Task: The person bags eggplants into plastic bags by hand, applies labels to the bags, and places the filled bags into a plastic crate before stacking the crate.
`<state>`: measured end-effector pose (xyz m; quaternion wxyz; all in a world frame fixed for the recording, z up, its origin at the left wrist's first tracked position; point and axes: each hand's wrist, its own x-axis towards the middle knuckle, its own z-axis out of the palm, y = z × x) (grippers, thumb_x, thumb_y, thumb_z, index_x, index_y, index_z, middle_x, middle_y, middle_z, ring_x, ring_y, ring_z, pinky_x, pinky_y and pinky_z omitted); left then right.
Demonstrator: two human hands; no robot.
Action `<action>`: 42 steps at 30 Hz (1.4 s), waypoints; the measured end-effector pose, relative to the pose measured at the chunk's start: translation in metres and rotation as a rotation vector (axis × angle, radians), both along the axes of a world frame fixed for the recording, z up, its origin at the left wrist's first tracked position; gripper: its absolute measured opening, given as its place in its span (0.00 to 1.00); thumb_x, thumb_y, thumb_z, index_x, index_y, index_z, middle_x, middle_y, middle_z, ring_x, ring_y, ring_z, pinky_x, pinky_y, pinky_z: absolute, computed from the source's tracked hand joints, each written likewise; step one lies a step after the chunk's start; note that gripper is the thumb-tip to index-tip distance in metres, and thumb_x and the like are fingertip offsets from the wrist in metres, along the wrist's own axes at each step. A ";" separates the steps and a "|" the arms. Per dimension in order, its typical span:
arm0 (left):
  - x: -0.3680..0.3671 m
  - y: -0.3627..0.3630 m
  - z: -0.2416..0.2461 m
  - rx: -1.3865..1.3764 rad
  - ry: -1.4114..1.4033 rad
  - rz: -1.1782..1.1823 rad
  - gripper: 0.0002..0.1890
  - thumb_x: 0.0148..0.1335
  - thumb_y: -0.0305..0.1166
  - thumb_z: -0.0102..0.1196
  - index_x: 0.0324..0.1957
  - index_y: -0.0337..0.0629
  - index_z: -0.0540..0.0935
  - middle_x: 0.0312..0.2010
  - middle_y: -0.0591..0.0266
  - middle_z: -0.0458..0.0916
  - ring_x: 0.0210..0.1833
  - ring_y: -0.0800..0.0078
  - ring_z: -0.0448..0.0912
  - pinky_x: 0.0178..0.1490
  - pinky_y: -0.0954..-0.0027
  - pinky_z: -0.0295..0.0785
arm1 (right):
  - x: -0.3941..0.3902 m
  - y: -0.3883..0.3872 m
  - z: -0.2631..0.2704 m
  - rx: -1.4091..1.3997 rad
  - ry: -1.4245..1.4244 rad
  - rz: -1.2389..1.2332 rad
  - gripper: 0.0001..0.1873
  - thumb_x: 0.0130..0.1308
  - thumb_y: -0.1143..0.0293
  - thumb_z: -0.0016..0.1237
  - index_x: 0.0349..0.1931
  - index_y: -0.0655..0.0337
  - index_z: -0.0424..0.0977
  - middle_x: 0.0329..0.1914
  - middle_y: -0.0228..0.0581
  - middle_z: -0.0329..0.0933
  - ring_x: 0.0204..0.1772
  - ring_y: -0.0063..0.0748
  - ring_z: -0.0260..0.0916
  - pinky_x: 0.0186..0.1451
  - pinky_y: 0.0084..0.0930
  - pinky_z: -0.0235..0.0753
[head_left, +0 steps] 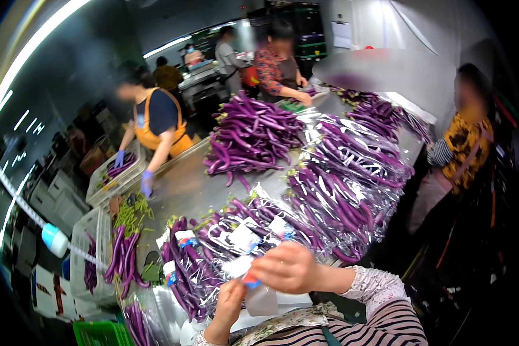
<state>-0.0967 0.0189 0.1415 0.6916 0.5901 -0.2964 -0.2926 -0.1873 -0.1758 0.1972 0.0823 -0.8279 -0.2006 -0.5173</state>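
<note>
My left hand (231, 298) and my right hand (287, 268) are raised close together over the near edge of the table. Between their fingertips is a small white, red and blue printed label (251, 280), held at both sides. Below the hands hangs white paper (264, 300); whether it joins the label is unclear. Just beyond lie clear plastic bags of long purple eggplants (207, 255), some bearing similar labels (245, 237). Further bagged eggplants (337, 203) are stacked to the right.
A loose eggplant heap (255, 134) lies on the metal table (179, 184). Green stem trimmings (132, 216) and plastic crates (80, 253) are at the left, a green crate (101, 333) below. Several people stand around, one wearing purple gloves (147, 184).
</note>
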 end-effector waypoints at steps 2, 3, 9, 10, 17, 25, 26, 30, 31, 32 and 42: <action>-0.004 -0.004 -0.002 -0.091 0.183 0.070 0.21 0.67 0.42 0.49 0.23 0.36 0.74 0.20 0.72 0.71 0.23 0.86 0.66 0.25 0.78 0.58 | -0.001 0.007 -0.016 -0.038 0.101 0.042 0.11 0.56 0.68 0.53 0.40 0.57 0.78 0.47 0.29 0.76 0.45 0.28 0.72 0.42 0.25 0.72; -0.005 -0.007 0.003 -0.076 0.204 0.076 0.20 0.67 0.41 0.49 0.25 0.35 0.76 0.21 0.70 0.73 0.25 0.85 0.68 0.27 0.78 0.61 | -0.001 0.008 -0.017 -0.036 0.152 0.065 0.12 0.56 0.68 0.53 0.41 0.57 0.78 0.47 0.30 0.75 0.46 0.29 0.71 0.42 0.26 0.72; -0.013 -0.020 0.014 0.013 -0.040 0.050 0.16 0.68 0.34 0.47 0.37 0.28 0.81 0.29 0.63 0.81 0.31 0.81 0.76 0.36 0.77 0.69 | -0.017 -0.019 -0.004 0.566 0.568 0.321 0.26 0.54 0.60 0.57 0.50 0.64 0.71 0.57 0.44 0.68 0.59 0.42 0.65 0.55 0.37 0.66; -0.020 -0.025 0.022 0.012 -0.034 0.070 0.16 0.68 0.34 0.47 0.35 0.28 0.81 0.29 0.63 0.81 0.31 0.80 0.76 0.35 0.77 0.69 | -0.017 -0.021 -0.009 0.691 0.577 0.357 0.23 0.56 0.61 0.57 0.48 0.64 0.72 0.55 0.44 0.69 0.58 0.42 0.66 0.55 0.37 0.66; -0.018 -0.033 0.014 0.053 -0.218 -0.076 0.16 0.67 0.36 0.49 0.39 0.30 0.79 0.23 0.66 0.75 0.24 0.82 0.69 0.28 0.77 0.64 | -0.021 -0.018 -0.013 0.837 0.579 0.343 0.04 0.57 0.73 0.53 0.31 0.64 0.76 0.41 0.37 0.77 0.45 0.36 0.73 0.52 0.31 0.67; -0.019 -0.012 0.032 0.168 -0.144 -0.015 0.17 0.61 0.25 0.56 0.52 0.29 0.77 0.41 0.55 0.81 0.41 0.75 0.78 0.44 0.77 0.72 | 0.004 -0.113 0.009 1.257 0.310 0.200 0.04 0.68 0.74 0.43 0.35 0.63 0.71 0.33 0.27 0.70 0.38 0.14 0.66 0.41 0.16 0.68; -0.020 -0.008 0.037 0.125 -0.145 0.016 0.17 0.61 0.25 0.56 0.51 0.29 0.77 0.41 0.55 0.81 0.40 0.75 0.78 0.43 0.78 0.71 | 0.004 -0.145 0.004 1.258 0.308 0.132 0.04 0.69 0.74 0.42 0.36 0.63 0.70 0.34 0.28 0.71 0.38 0.15 0.66 0.42 0.17 0.69; -0.015 0.013 0.043 0.111 -0.203 0.210 0.16 0.59 0.27 0.56 0.46 0.26 0.79 0.38 0.57 0.81 0.39 0.77 0.77 0.43 0.77 0.70 | 0.000 -0.205 -0.030 0.894 0.415 -0.463 0.33 0.58 0.70 0.53 0.62 0.58 0.53 0.51 0.45 0.71 0.51 0.41 0.71 0.56 0.33 0.70; -0.016 0.020 0.045 0.113 -0.210 0.266 0.16 0.59 0.27 0.55 0.46 0.25 0.79 0.40 0.56 0.82 0.41 0.74 0.78 0.46 0.76 0.70 | -0.001 -0.203 -0.041 0.634 0.435 -0.560 0.36 0.54 0.70 0.54 0.63 0.55 0.53 0.56 0.49 0.66 0.55 0.52 0.68 0.59 0.41 0.67; -0.014 0.029 0.044 0.189 -0.229 0.280 0.15 0.60 0.24 0.53 0.49 0.28 0.78 0.43 0.55 0.81 0.45 0.72 0.78 0.50 0.74 0.70 | -0.003 -0.202 -0.049 0.585 0.425 -0.504 0.35 0.53 0.70 0.54 0.62 0.55 0.54 0.57 0.49 0.65 0.57 0.53 0.66 0.59 0.42 0.66; -0.011 0.056 0.048 0.267 -0.304 0.554 0.13 0.64 0.29 0.53 0.48 0.35 0.81 0.45 0.58 0.82 0.44 0.74 0.78 0.43 0.77 0.71 | -0.022 -0.291 0.028 0.731 0.211 -0.459 0.22 0.56 0.74 0.52 0.48 0.64 0.60 0.45 0.46 0.72 0.53 0.40 0.69 0.58 0.34 0.65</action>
